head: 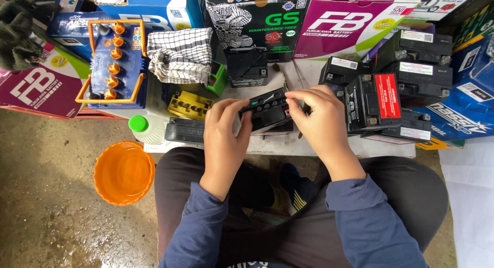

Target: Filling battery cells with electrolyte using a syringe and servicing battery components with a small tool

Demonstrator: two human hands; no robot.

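A: Fingers [237,109], L hand [224,139]: curled over the near-left end of the battery [267,109], holding it. R hand [319,121]: fingers bent on the right end, also gripping.

B: Item location?

A: Small black battery, on the bench [391,147] edge above my knees, between both hands, tilted a bit. Stack of black batteries [396,93] just right; orange bowl [123,171] on floor, left.

B: Handling?

A: I'd judge dense, heavy for its size, rigid case, smooth plastic so prob. slippery. Best hold: both short ends, palms under, clear of terminals. Keep it level.
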